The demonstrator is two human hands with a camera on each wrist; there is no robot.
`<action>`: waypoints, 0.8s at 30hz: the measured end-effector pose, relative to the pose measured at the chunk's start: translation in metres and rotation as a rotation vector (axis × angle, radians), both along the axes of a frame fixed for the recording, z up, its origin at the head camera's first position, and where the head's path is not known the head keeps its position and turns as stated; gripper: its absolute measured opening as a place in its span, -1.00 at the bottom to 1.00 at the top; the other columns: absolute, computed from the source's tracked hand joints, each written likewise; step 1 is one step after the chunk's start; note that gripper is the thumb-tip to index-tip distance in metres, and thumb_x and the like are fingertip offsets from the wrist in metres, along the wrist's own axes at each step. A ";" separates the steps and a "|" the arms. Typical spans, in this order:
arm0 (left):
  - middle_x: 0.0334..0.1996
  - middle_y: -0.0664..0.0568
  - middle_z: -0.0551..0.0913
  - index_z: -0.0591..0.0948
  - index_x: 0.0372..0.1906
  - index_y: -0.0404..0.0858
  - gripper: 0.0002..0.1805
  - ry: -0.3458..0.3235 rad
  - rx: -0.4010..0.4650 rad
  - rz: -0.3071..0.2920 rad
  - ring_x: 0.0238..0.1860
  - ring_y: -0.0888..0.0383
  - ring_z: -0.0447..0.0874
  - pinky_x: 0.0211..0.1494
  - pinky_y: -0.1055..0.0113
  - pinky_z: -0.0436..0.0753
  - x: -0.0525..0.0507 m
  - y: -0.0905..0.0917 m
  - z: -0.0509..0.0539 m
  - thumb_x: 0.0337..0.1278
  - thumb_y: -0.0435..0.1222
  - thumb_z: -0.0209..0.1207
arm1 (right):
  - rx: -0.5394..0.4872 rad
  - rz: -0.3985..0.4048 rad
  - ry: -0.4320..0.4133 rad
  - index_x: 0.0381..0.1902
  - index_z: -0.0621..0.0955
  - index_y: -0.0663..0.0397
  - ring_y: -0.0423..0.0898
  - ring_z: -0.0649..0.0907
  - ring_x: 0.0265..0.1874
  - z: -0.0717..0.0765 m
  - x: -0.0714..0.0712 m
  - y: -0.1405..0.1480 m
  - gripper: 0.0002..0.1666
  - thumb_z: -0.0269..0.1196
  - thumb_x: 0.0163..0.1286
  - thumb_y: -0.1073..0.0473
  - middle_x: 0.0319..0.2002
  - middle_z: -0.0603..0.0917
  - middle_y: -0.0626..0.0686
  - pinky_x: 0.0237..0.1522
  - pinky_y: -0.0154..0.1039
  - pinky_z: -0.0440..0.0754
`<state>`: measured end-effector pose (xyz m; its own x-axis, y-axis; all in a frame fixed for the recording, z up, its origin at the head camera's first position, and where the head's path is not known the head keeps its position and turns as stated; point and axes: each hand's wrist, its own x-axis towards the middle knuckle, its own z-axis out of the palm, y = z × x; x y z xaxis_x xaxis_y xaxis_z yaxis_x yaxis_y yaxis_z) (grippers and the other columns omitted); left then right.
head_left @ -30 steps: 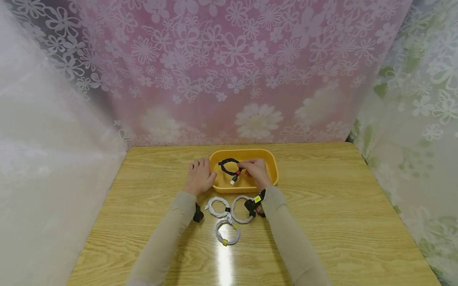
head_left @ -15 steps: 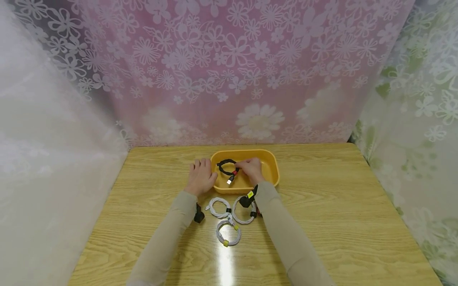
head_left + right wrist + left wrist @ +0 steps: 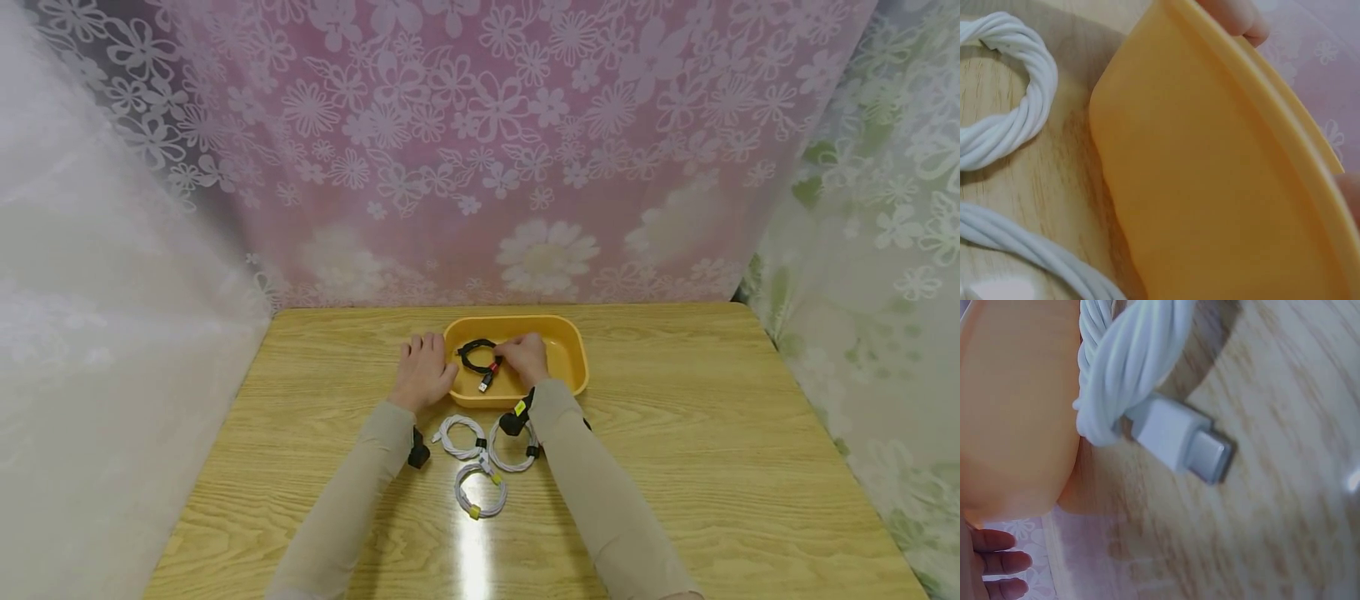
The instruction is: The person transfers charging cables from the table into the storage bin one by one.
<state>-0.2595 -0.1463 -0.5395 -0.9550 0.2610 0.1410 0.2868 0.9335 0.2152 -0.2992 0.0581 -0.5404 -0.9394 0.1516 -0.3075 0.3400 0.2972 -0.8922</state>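
Observation:
In the head view my right hand (image 3: 525, 355) reaches inside the yellow tray (image 3: 564, 325) and pinches a coiled black USB cable (image 3: 467, 363) with a red tie. The cable lies low over the tray floor, its USB plug toward me; the right wrist view hides it behind the tray wall (image 3: 1210, 162). My left hand (image 3: 423, 373) holds the tray's left rim, thumb over the edge and the other fingers stretched outside. Those fingertips (image 3: 1010, 562) show in the left wrist view.
Coiled white cables with black ties (image 3: 442, 435) (image 3: 495, 454) lie in front of the tray. A third white cable (image 3: 457, 492) with yellow ties lies nearer me. One white cable's metal-tipped plug (image 3: 1175, 434) is close in the left wrist view. A floral curtain (image 3: 480, 167) hangs behind the table (image 3: 675, 433).
Compared with one second ago, my right hand and the black cable have shifted a little left within the tray, and the cable's plug has swung slightly. The left hand stays at the rim.

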 end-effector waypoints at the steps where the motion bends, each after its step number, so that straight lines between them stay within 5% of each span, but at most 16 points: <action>1: -0.26 -0.10 0.30 0.28 -0.27 -0.22 -0.79 0.002 -0.003 -0.001 -0.24 -0.09 0.19 -0.12 0.04 0.13 0.000 0.000 0.000 0.34 -0.16 -0.02 | 0.015 0.001 0.004 -0.54 0.73 0.24 -0.14 0.34 -0.80 -0.001 0.000 0.000 -0.83 0.46 0.10 0.22 -0.76 0.46 -0.06 -0.67 -0.25 0.36; 16: -0.10 -0.20 0.36 0.37 -0.11 -0.33 -0.73 -0.077 -0.044 0.037 -0.07 -0.18 0.28 0.04 -0.01 0.26 0.002 0.008 0.012 0.36 -0.16 -0.06 | 0.080 0.050 0.073 -0.39 0.77 0.22 -0.14 0.45 -0.72 -0.009 -0.004 0.001 -0.83 0.45 0.13 0.20 -0.54 0.67 0.04 -0.63 -0.29 0.43; 24: -0.12 -0.21 0.37 0.38 -0.13 -0.34 -0.73 -0.033 -0.060 0.034 -0.11 -0.17 0.28 0.02 0.01 0.28 0.002 0.008 0.010 0.37 -0.17 -0.04 | 0.116 0.060 0.127 -0.30 0.76 0.22 -0.15 0.55 -0.59 -0.005 0.000 0.000 -0.83 0.38 0.16 0.24 -0.43 0.71 0.07 -0.51 -0.33 0.48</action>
